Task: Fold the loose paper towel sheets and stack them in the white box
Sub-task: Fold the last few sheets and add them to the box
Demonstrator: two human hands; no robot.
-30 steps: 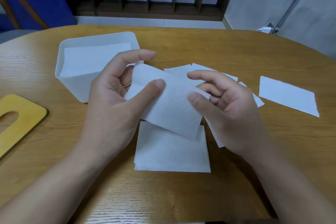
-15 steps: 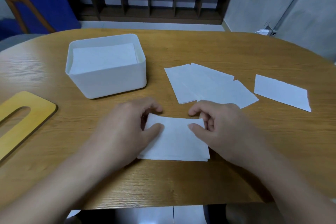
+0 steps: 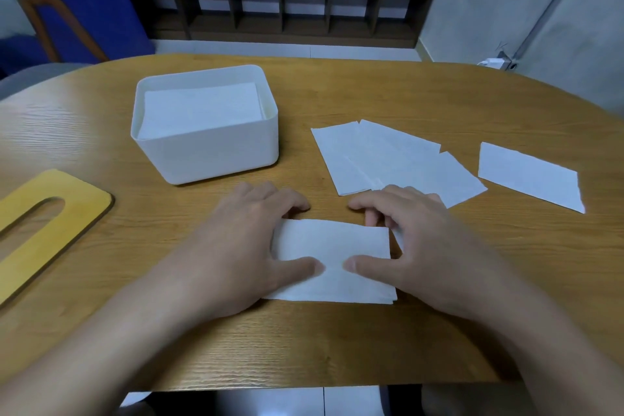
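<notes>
Both thumbs have slid inward along the folded paper towel sheet (image 3: 332, 260) since half a second ago, so that their tips now nearly meet on its middle, where before they sat near its far corners; a second ago the same sheet was up in the air between the hands, above another sheet on the wood. Now it lies flat on the wooden table (image 3: 337, 341), near the front edge, layered edges showing along its near right corner; the left hand (image 3: 243, 246) covers its left end, thumb pressed flat on the paper and fingers curled down over the far edge onto the table; the right hand (image 3: 415, 246) mirrors it at the right end, thumb flat on the sheet, fingers bent behind the far right corner; whether either hand pinches the paper or only presses it, I cannot tell. Behind the left hand stands the white box (image 3: 209, 155), a stack of folded sheets (image 3: 202, 108) lying inside it close to the rim; right of the box, just beyond the right hand's fingers, an overlapping group of loose sheets (image 3: 388, 162) lies flat; a single sheet (image 3: 530, 176) lies apart, further right. At the table's left edge rests a yellow wooden lid (image 3: 50, 223) with a long slot.
</notes>
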